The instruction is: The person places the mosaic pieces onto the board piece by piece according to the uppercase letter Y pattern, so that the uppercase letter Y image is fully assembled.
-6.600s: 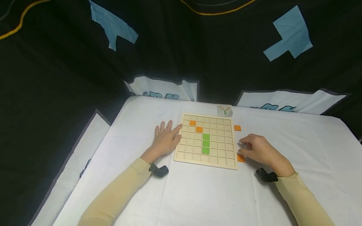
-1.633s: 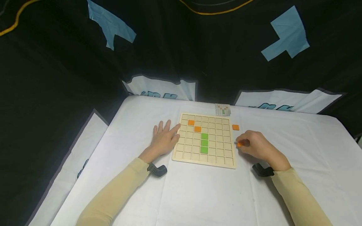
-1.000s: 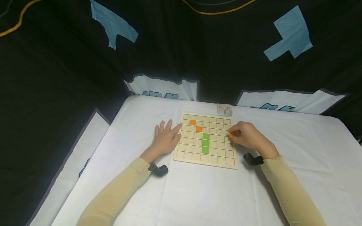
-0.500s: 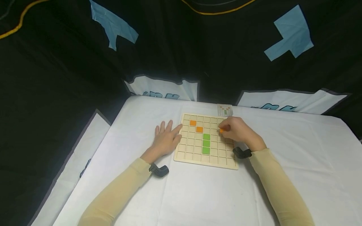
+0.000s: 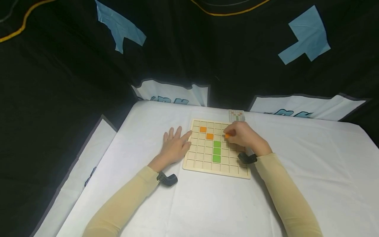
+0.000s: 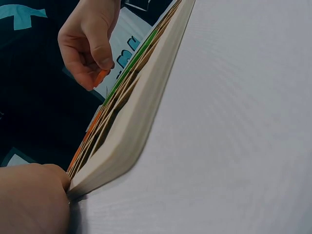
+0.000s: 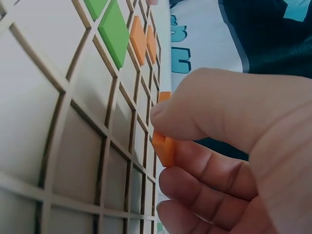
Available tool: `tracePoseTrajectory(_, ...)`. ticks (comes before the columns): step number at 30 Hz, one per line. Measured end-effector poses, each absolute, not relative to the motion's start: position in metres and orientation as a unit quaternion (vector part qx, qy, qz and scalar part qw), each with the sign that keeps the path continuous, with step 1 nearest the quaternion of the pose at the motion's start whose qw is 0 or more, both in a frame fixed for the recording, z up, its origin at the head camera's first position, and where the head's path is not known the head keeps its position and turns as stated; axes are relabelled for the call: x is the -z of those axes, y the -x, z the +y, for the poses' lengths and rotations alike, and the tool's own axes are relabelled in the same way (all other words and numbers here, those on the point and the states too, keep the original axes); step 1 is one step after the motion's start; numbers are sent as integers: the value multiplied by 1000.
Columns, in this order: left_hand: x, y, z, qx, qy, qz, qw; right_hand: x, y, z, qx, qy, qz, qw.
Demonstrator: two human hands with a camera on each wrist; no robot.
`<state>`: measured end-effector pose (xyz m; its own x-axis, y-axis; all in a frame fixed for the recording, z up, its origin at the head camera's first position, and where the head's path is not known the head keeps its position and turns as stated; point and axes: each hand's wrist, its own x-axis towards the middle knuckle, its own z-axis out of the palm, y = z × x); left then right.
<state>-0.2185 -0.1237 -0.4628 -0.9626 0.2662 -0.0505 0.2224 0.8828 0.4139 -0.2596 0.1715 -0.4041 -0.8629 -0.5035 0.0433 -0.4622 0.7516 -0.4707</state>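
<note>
A square wooden grid board [image 5: 204,166] lies on the white cloth. Set in its cells are two orange tiles in a diagonal, one of them this orange tile [image 5: 210,136], and a column of three green tiles, the middle one this green tile [image 5: 216,151]. My left hand [image 5: 173,148] lies spread at the board's left edge, fingers straight, thumb and index touching the rim. Over the right part of the board, my right hand [image 5: 242,134] pinches another orange tile [image 7: 163,148] between thumb and fingers. In the left wrist view that tile appears above the board's surface.
Behind the board's far right corner lies a small card [image 5: 236,115] printed with a coloured grid. White cloth [image 5: 207,200] covers the table. A black curtain [image 5: 189,59] hangs behind, with blue patches.
My right hand picked up an orange tile from beside the board's right edge and carried it left over the board. It now hides the other loose orange tile's spot. My left hand stays put.
</note>
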Motion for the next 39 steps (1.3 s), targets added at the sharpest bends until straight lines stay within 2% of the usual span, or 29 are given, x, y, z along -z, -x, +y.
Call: tracePoseTrajectory(39,462,219,-124,-203,-128,969,58,419,258,165,256,236,936,58)
